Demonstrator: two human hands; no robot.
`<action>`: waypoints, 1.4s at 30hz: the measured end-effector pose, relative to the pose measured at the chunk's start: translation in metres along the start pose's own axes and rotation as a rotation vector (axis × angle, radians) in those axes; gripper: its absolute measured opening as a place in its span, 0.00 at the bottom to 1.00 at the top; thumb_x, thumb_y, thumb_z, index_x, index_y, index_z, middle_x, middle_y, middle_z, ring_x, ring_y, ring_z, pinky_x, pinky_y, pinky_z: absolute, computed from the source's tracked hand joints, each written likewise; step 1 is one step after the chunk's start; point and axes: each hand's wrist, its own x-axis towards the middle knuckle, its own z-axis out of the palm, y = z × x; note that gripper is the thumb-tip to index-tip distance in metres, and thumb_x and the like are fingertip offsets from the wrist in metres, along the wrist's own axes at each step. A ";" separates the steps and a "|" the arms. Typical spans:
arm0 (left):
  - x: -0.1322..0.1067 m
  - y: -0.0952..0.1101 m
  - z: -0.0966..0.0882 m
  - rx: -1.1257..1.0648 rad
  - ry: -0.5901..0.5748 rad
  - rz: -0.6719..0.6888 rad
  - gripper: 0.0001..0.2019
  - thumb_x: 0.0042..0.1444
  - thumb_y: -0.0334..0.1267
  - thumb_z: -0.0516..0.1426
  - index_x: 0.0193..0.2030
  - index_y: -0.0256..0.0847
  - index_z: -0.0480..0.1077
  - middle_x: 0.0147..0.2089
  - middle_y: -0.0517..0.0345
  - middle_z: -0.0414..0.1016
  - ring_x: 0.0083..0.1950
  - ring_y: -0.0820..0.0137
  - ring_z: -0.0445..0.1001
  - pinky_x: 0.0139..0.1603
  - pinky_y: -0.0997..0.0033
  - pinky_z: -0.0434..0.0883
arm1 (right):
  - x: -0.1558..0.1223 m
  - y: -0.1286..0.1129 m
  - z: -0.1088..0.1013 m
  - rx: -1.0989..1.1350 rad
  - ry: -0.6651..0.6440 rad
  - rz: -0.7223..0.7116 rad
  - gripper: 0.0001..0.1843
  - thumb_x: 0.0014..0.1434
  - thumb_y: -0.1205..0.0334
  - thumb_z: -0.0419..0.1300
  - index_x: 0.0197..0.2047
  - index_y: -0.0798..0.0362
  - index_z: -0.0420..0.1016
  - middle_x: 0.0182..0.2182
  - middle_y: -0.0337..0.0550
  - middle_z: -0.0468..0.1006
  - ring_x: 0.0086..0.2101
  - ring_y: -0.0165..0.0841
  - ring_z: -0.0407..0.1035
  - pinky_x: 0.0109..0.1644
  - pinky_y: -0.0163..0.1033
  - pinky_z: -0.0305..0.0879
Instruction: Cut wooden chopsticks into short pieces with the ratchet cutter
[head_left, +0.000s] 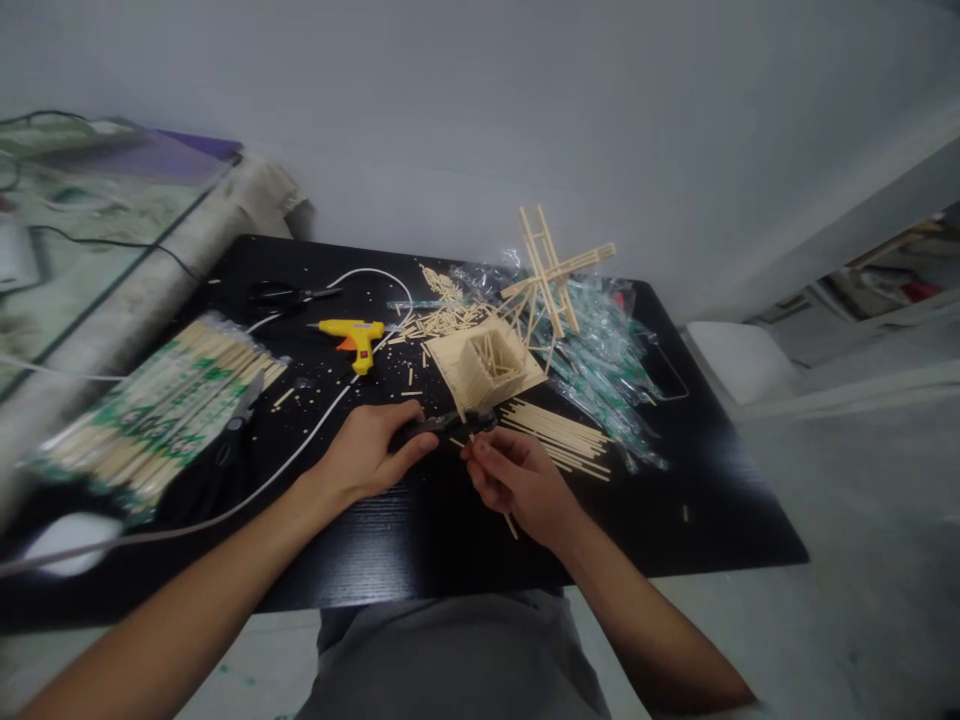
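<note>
My left hand (373, 450) is closed round the dark handles of a small cutter (450, 424) near the middle of the black table (675, 500). My right hand (517, 480) pinches a thin wooden stick (511, 525) and holds it up to the cutter's jaws. Just behind the hands stands a small open box built of sticks (486, 365), and behind that a windmill-like frame of sticks (547, 270). A row of loose sticks (559, 432) lies to the right of the hands.
A yellow glue gun (354, 338) with a white cord (300, 450) lies left of the box. Packs of wrapped chopsticks (157, 405), dark pliers (232, 430) and scissors (289, 294) are on the left. Empty clear wrappers (607, 365) pile up at the back right.
</note>
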 end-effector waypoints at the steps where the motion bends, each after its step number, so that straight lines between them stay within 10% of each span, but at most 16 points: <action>1: 0.001 0.000 0.000 -0.004 -0.004 -0.007 0.23 0.66 0.57 0.49 0.35 0.40 0.72 0.30 0.56 0.76 0.31 0.64 0.74 0.35 0.67 0.64 | -0.001 -0.001 -0.001 -0.064 0.017 -0.042 0.18 0.60 0.48 0.71 0.38 0.54 0.77 0.25 0.37 0.75 0.21 0.24 0.66 0.21 0.28 0.61; 7: 0.002 0.000 0.005 -0.039 -0.073 -0.009 0.25 0.66 0.59 0.48 0.34 0.40 0.72 0.28 0.57 0.75 0.30 0.66 0.73 0.34 0.68 0.63 | -0.005 -0.018 -0.009 -0.185 0.067 -0.201 0.30 0.51 0.63 0.77 0.55 0.42 0.74 0.54 0.42 0.77 0.37 0.32 0.80 0.36 0.38 0.81; 12: 0.000 -0.001 0.010 -0.041 -0.140 -0.013 0.27 0.67 0.59 0.47 0.31 0.40 0.72 0.26 0.59 0.73 0.27 0.69 0.70 0.32 0.69 0.61 | -0.004 -0.025 -0.011 -0.155 -0.079 -0.082 0.18 0.55 0.64 0.74 0.49 0.48 0.81 0.37 0.40 0.81 0.34 0.34 0.80 0.34 0.39 0.82; 25: 0.004 -0.003 0.007 0.065 -0.100 -0.089 0.28 0.66 0.61 0.48 0.25 0.41 0.68 0.21 0.61 0.66 0.24 0.71 0.65 0.30 0.69 0.55 | -0.009 -0.030 -0.009 -0.192 0.001 -0.115 0.23 0.56 0.64 0.73 0.55 0.46 0.80 0.27 0.37 0.82 0.33 0.37 0.81 0.31 0.38 0.81; 34: 0.013 -0.017 -0.003 -0.022 0.216 -0.298 0.31 0.69 0.59 0.45 0.20 0.42 0.63 0.18 0.62 0.64 0.23 0.71 0.64 0.29 0.68 0.57 | 0.009 -0.013 -0.021 -0.410 0.043 -0.103 0.24 0.57 0.66 0.69 0.57 0.48 0.79 0.30 0.38 0.82 0.32 0.35 0.81 0.31 0.37 0.79; 39: 0.012 -0.021 0.002 -0.092 0.215 -0.287 0.31 0.70 0.59 0.45 0.20 0.41 0.62 0.19 0.62 0.64 0.23 0.72 0.64 0.29 0.68 0.57 | 0.025 -0.004 -0.023 -0.744 0.035 -0.193 0.27 0.60 0.71 0.59 0.60 0.43 0.79 0.62 0.46 0.76 0.34 0.30 0.80 0.33 0.37 0.78; 42: 0.012 -0.019 0.004 -0.095 0.206 -0.277 0.31 0.70 0.59 0.45 0.20 0.41 0.62 0.19 0.62 0.63 0.24 0.71 0.63 0.29 0.68 0.57 | 0.021 -0.009 -0.028 -0.856 0.131 -0.273 0.25 0.59 0.71 0.62 0.59 0.47 0.78 0.57 0.47 0.80 0.36 0.32 0.80 0.41 0.40 0.78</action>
